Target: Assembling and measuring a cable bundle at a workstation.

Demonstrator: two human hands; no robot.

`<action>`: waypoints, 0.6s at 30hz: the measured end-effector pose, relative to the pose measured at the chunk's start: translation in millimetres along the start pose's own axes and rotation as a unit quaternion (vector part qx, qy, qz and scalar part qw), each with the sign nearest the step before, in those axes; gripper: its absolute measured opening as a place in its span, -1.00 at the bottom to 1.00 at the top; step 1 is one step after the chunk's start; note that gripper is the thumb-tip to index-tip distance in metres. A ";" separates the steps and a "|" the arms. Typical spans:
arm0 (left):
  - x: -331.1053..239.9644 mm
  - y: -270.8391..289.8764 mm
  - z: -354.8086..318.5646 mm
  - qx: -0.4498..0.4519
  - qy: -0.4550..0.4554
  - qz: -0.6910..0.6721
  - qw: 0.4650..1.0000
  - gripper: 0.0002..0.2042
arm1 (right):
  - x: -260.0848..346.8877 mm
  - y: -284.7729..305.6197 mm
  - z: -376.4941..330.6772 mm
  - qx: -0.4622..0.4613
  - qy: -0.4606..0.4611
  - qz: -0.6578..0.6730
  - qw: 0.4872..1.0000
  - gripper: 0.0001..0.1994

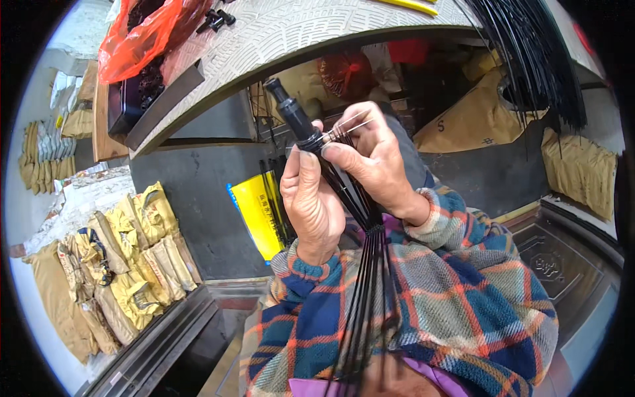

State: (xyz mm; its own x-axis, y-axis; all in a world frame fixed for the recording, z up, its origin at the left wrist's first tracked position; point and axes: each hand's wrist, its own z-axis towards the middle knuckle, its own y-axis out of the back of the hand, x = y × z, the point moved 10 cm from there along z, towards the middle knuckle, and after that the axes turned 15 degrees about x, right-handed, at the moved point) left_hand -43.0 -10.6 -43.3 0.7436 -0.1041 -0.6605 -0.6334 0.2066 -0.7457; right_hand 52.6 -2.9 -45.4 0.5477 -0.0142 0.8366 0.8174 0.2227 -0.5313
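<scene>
My left hand point(311, 205) grips the lower end of a black stepped plastic tube point(291, 109), which tilts up and to the left. From under the tube a bundle of thin black rods point(374, 264) runs down across my plaid sleeves and chest, gathered partway along. My right hand point(377, 162) is closed at the tube's base, thumb against the rods. Several thin pale strands point(347, 124) stick out between its fingers. Whether these are wire or thread I cannot tell.
A patterned tabletop point(284, 36) curves across the top, with a red plastic bag point(142, 40) and small black parts point(216, 20) on it. More black rods point(529, 59) hang over its right side. Brown paper packages point(119, 264) lie at left; a yellow bag point(256, 215) lies below the table.
</scene>
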 end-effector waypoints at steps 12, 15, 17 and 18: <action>0.3 -2.2 2.7 0.043 0.023 -0.002 0.999 -0.68 | 8.3 -10.1 -3.7 0.053 -0.023 -0.067 0.996 -0.85; 3.0 1.2 2.1 0.039 0.022 -0.002 0.999 -0.67 | -10.9 -10.5 1.1 0.098 -0.082 0.005 0.992 -0.82; 0.3 1.9 1.6 0.051 -0.004 0.032 0.998 -0.67 | -13.6 -9.2 2.6 0.107 -0.090 0.035 0.990 -0.81; 1.8 0.0 2.1 0.052 -0.002 0.032 0.998 -0.67 | -15.0 -10.1 2.6 0.117 -0.098 0.063 0.986 -0.80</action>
State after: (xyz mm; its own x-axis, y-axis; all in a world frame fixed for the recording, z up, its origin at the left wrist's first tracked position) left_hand -41.2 -8.8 -44.3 0.7033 -0.0839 -0.7060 -0.6542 0.3122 -0.6888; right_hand 35.7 -2.5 -52.2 0.5793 0.2114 0.7872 0.6679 0.4305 -0.6071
